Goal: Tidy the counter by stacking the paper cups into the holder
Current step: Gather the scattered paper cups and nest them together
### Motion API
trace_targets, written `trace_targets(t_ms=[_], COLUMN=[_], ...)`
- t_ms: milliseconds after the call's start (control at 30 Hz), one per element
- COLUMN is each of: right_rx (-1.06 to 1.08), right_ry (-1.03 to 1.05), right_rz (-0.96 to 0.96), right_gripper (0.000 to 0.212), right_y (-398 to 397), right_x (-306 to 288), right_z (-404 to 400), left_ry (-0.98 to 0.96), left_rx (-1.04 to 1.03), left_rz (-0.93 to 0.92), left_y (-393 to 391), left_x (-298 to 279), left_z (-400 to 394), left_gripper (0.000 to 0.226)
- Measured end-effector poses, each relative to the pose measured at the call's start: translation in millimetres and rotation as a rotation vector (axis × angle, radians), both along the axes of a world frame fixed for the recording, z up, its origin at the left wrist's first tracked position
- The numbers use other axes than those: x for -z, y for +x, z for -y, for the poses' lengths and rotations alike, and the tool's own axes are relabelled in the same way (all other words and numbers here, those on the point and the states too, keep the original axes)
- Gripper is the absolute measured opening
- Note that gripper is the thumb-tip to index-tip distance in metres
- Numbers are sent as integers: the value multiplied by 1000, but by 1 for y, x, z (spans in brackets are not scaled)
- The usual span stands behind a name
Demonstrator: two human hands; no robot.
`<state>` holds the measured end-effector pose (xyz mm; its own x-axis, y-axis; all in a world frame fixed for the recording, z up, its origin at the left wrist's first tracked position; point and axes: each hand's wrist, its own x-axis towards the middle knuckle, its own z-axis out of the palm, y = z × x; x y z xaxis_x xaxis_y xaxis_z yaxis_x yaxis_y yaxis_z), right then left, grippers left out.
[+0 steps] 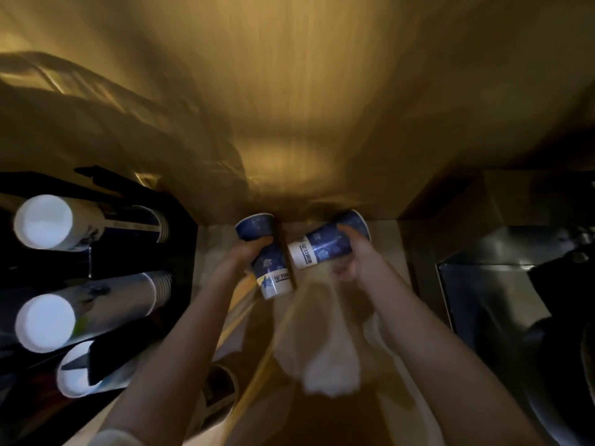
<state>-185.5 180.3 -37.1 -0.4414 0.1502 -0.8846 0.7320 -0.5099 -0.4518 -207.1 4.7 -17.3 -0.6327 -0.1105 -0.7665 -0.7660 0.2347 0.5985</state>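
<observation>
The left hand [249,249] held one blue paper cup [269,262], its grip wrapped around the middle. The right hand [357,252] gripped another blue cup [325,246] the same way. Both cups were up near the table's far edge, almost touching. The black cup holder [180,239] stood at the left edge, full of stacks. Squeezing too hard might crush a cup, so it would not slide into the other.

Glossy printed paper cups [270,262], brushed golden wall [289,91] — sheeny, black holder [180,220] — matt
</observation>
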Motion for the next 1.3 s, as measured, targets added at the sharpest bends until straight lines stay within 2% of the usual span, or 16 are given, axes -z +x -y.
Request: trace_targets(t_ms=[100,200,333,500,600,633,733,767,867,967,1133,1300], right_rx=[26,69,137,225,234,217,116,73,-30,-121,-168,-255], right_ry=[-29,-27,57,129,248,275,440,498,658,767,838,852], right_rz=[21,-9,-14,-129,-231,-275,-389,-437,-611,-746,-970,-1057], right_gripper=[59,37,39,65,106,108,68,65,76,77,96,106], right_y=[-15,-25,-27,-22,-21,-17,12,20,45,74,123,168], right_x=[16,22,32,24,43,36,-26,-37,-64,-86,-113,-107], right_z=[0,2,-1,-6,-19,-20,-9,-9,-11,-15,-16,-4], left_ry=[77,112,126,119,69,42,-54,-81,-145,-178,-127,-39], left_rx=[-91,-166,-215,-193,-168,-154,-110,-92,-15,90,168,240], left_rz=[20,59,42,-19,-117,-152,-256,-301,-431,-542,-624,-721], left_y=[-5,-8,-10,-4,8,14,37,48,81,113,160,191], left_x=[11,24,33,33,25,25,22,17,8,16,28,37], left_z=[-3,-4,-4,-3,-6,-8,-13,-16,-24,-25,-23,-17], left_gripper=[51,55,56,56,60,66,85,85,82,92,96,93])
